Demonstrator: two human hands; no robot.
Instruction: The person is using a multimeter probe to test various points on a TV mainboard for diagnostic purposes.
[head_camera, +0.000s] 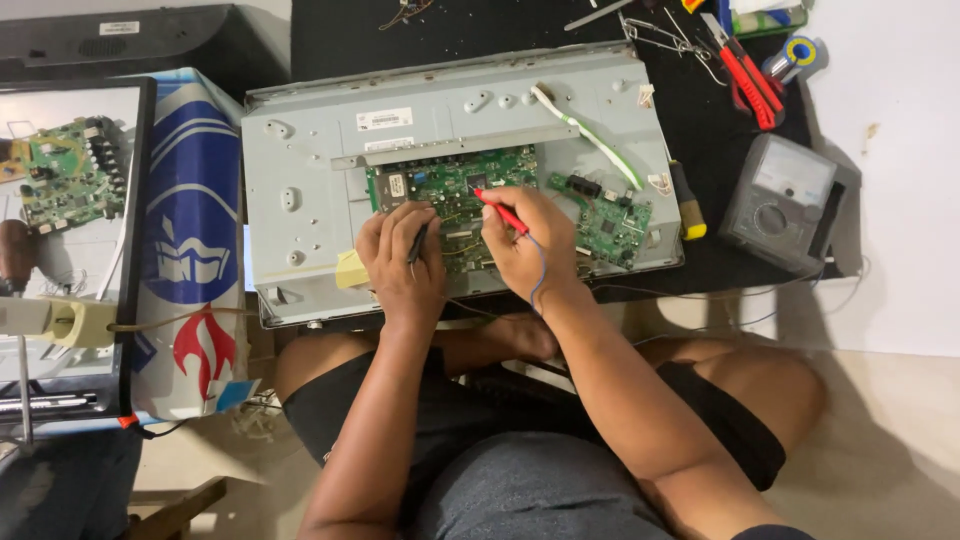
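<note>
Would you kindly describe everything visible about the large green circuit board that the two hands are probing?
The green circuit board lies flat, screwed into the grey metal back panel of an opened screen. It carries small chips, connectors and a white label near its left end. The right hand presses a red probe onto its middle; the left hand holds a black probe against its lower left part. Both hands cover its lower edge. A smaller green board sits just right.

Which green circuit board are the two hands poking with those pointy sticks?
The big green circuit board in the middle of the grey metal panel, under both hands. The smaller green board lies untouched to its right, and a third green board lies far left.
</note>
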